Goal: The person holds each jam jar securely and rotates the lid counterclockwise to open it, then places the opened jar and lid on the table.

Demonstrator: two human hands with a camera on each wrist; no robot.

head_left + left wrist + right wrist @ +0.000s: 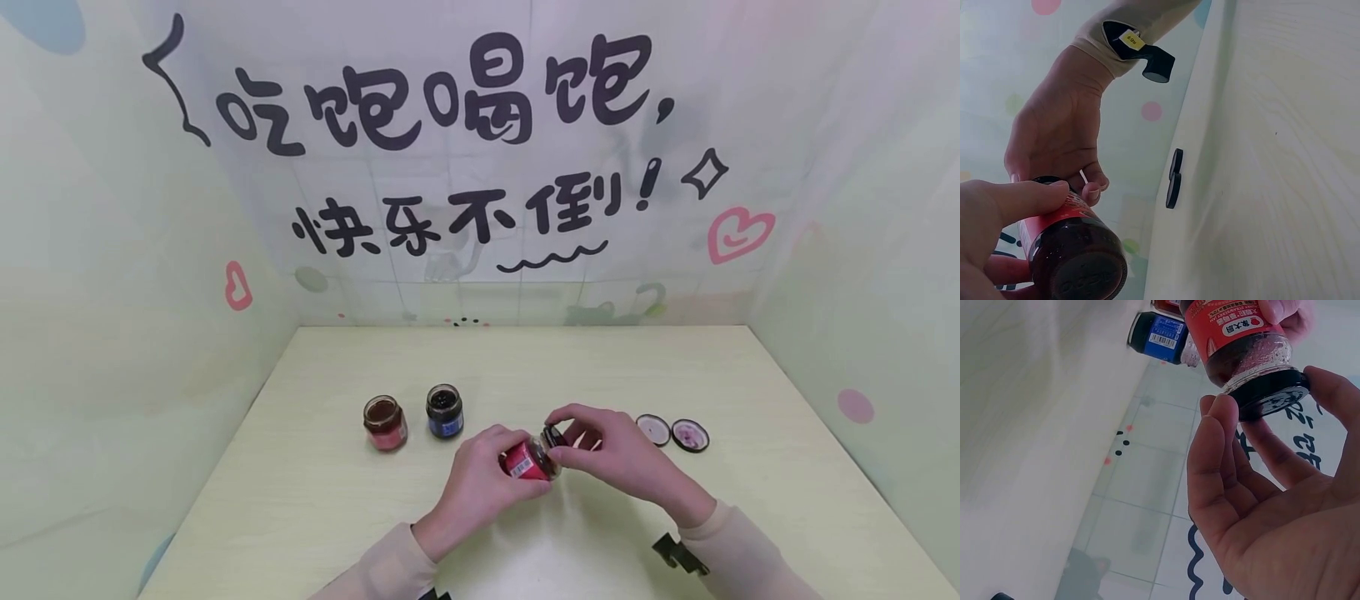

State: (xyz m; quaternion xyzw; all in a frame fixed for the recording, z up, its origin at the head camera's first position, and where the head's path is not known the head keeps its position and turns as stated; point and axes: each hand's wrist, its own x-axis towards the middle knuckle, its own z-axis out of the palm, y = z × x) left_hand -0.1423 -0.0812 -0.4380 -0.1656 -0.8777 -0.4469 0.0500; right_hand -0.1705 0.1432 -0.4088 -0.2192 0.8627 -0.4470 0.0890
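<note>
My left hand [480, 473] grips a glass jam jar [524, 461] with a red label, tilted over the table with its mouth toward the right. The right hand [628, 460] pinches a black lid [1270, 394] by its edge at the jar's mouth. In the right wrist view, a strip of glass rim shows beside the lid; whether the lid is threaded on, I cannot tell. Reddish jam clings inside the glass. The left wrist view shows the jar's dark base [1082, 265], with the left thumb across the label.
Left of the hands stand two lidless jars, one with a red label [387, 435] and one with a blue label [446, 425]. Two loose lids [654, 430] lie on the table [315, 517] beyond the right hand. Printed fabric walls enclose the back and sides.
</note>
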